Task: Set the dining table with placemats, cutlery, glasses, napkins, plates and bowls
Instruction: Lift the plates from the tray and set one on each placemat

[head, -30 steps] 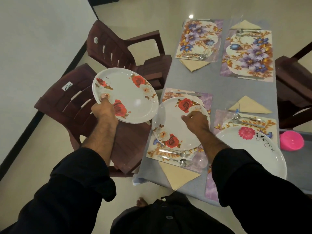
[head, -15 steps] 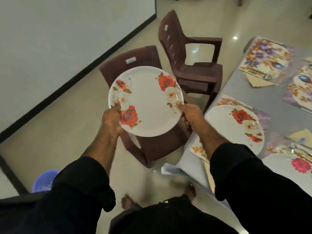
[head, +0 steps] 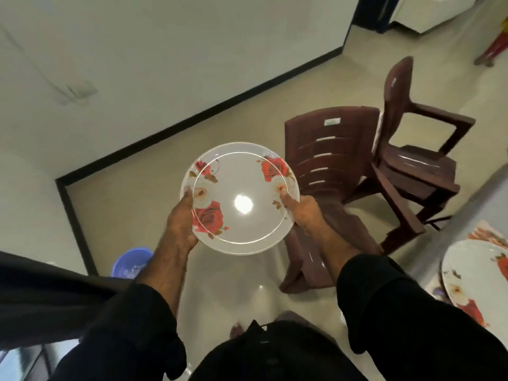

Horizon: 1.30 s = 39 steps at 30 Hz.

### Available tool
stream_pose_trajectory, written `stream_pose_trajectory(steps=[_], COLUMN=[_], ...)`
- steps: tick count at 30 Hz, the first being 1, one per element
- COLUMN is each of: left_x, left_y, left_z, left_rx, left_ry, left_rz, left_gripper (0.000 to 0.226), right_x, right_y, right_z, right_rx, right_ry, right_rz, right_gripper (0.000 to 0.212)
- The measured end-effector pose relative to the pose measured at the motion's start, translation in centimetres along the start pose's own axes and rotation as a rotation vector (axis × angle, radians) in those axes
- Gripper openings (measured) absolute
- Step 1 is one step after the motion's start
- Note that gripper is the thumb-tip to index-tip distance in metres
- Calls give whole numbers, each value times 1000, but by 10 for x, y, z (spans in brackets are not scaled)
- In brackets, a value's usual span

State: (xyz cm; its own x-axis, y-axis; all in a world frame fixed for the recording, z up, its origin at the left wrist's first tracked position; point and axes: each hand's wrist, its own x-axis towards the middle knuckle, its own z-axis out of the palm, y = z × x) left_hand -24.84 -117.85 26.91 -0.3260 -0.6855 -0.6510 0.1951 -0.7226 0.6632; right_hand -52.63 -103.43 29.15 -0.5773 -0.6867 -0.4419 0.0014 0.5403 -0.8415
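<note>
A person stands turned away from the dining table (head: 478, 215), whose grey edge shows only at 3 to 4 o'clock, and carries a rose-printed plate (head: 239, 198) level over bare floor near the middle of the view. Two brown plastic chairs (head: 343, 171) crowd the gap between the person and the table at 2 o'clock; a swing back toward the table could likely clip the plate's rim on the nearer chair back. The widest free floor lies at 9 to 12 o'clock, bounded by the black-skirted wall. A second plate (head: 475, 279) sits on the table at 4 o'clock. A blue tub (head: 132, 263) on the floor at 8 o'clock is a trip risk. The left hand (head: 180, 218) grips the plate's left rim, thumb on top; the right hand (head: 303, 213) grips the right rim likewise. The glossy plate could probably slip if either grip loosens.
</note>
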Motion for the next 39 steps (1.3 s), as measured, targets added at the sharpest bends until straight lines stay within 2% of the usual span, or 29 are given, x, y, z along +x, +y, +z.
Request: stream_pose_trajectory(steps=[3,6,9,13,15,19,22,25,29,32,34,36,39], left_x=[23,42,78,135,160,202,237,292,388,447,482,502,554], left_y=[20,37,70,117,137,179,211,244,292,329,354,372,398], left_z=[-26,-39,-40,-29,-24,-8,12,28,56,86,113,137,187], left_rx=[-85,-34,8,56,59,-49,-101,-42,89,176,205,232,355], left_ry=[15,28,123,180,196,128,81,50,37,5,-85,-96,-277], left_rz=[-24,-49,-30,-14,-34,-104,-85,-62,-119,-160,-206,-153,-183], left_gripper=[81,76,66,71,67,60,62,72,84,81,77,69,50], right_x=[35,66,115,178,204,259,307,356,430,471,495,504,537], right_y=[-16,-18,-28,-65,-86,-118,-131,-145,-168,-190,-208,-220,-232], right_z=[39,65,94,120,124,131,139,153,167,167,161,156,136], right_rx=[-15,-35,-19,-44,-63,-62,-66,-87,-59,-7,42,90,156], right_ry=[-52,-85,-100,-139,-156,-190,-171,-145,-75,-17,20,47,137], right_rz=[3,-20,-17,-5,-18,-36,-20,5,60,130,180,205,283], right_gripper=[60,63,66,54,46,47,49,51,54,51,47,43,45])
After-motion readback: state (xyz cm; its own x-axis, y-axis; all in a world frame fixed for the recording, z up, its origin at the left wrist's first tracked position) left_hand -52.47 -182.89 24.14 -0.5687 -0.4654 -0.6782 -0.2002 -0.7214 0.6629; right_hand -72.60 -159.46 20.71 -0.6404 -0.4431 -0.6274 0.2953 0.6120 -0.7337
